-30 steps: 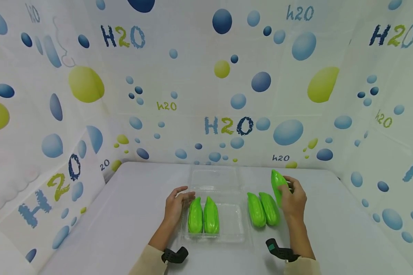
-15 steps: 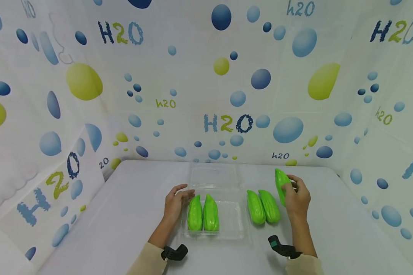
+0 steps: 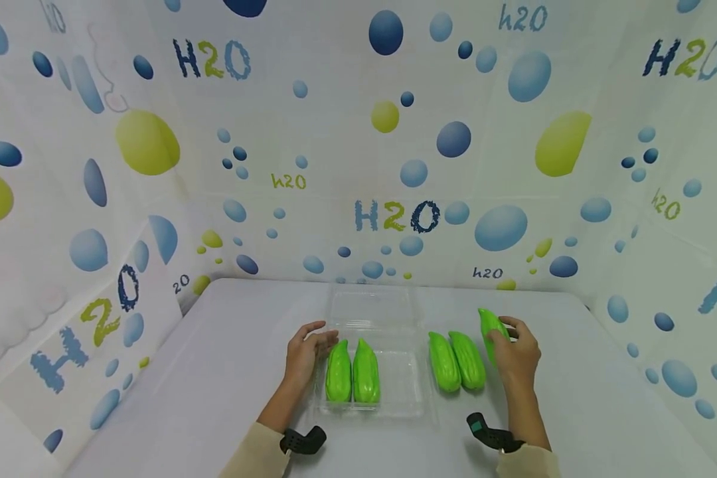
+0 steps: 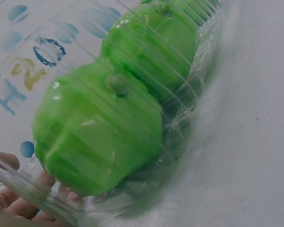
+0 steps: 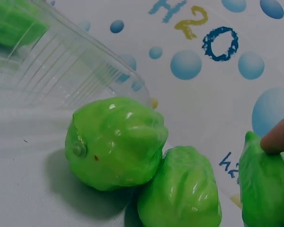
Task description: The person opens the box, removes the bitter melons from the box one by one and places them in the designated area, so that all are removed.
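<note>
My right hand (image 3: 518, 352) grips a bright green, ridged bitter melon (image 5: 265, 189) with its tip upward, thumb on the near side. Two more bitter melons, a left one (image 3: 445, 362) and a right one (image 3: 469, 362), lie side by side on the table just left of that hand. My left hand (image 3: 303, 352) rests at the left side of a clear plastic clamshell box (image 3: 401, 382), fingers relaxed against its wall. Inside the box's left half lie two bitter melons, one at the left wall (image 3: 338, 375) and its neighbour (image 3: 366, 375). In the left wrist view, fingertips (image 4: 23, 205) show behind the clear plastic.
The box's clear lid (image 3: 372, 309) lies folded back behind it, towards the wall. A white table (image 3: 215, 398) extends to both sides. A white backdrop (image 3: 334, 133) with blue and green dots and lettering surrounds the table. Black wrist straps with cameras sit on both wrists.
My right hand has shifted slightly right, and the bitter melon in it has first risen a little, then come lower. The left hand and the box stay in place.
</note>
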Motion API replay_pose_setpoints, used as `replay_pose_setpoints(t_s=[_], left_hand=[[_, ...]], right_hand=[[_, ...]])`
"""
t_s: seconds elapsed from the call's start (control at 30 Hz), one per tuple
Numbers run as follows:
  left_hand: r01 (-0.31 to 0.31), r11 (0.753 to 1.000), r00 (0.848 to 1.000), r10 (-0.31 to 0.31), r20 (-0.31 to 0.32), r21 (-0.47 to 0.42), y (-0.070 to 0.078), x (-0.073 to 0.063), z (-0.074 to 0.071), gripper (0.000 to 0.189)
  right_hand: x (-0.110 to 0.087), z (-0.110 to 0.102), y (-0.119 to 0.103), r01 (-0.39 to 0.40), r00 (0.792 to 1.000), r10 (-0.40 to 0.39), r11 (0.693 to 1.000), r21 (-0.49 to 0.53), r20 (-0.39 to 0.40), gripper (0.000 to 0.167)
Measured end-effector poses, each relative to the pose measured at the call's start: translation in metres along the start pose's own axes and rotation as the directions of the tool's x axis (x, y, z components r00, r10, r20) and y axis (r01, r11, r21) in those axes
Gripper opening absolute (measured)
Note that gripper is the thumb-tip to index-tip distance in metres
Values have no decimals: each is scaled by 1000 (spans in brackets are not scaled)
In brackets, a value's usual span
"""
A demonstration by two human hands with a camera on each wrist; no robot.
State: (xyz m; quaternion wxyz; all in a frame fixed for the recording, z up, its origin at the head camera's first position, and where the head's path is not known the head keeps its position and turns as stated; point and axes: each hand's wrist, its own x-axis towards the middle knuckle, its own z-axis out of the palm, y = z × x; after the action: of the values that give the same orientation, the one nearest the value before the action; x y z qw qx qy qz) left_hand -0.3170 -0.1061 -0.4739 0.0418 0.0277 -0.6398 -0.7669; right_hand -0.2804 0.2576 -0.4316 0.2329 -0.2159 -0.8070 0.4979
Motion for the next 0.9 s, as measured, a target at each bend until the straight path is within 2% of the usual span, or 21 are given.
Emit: replay_pose_setpoints(t_s=[0.2,0.63,0.9], left_hand=[[1,1000,1000,-1,-2,-1,2,-3,1,39],[7,1000,1000,-7,-2,-14,1,0,1,39],[11,1000,1000,-11,3,-14,6,-5,2,38]], right_hand=[[0,-1,6,-54,997,56,998,-34,53,49],[3,7,19,-72,992,80,993,-89,93,52],[1,10,24,-79,987,93,991,-111,130,52]])
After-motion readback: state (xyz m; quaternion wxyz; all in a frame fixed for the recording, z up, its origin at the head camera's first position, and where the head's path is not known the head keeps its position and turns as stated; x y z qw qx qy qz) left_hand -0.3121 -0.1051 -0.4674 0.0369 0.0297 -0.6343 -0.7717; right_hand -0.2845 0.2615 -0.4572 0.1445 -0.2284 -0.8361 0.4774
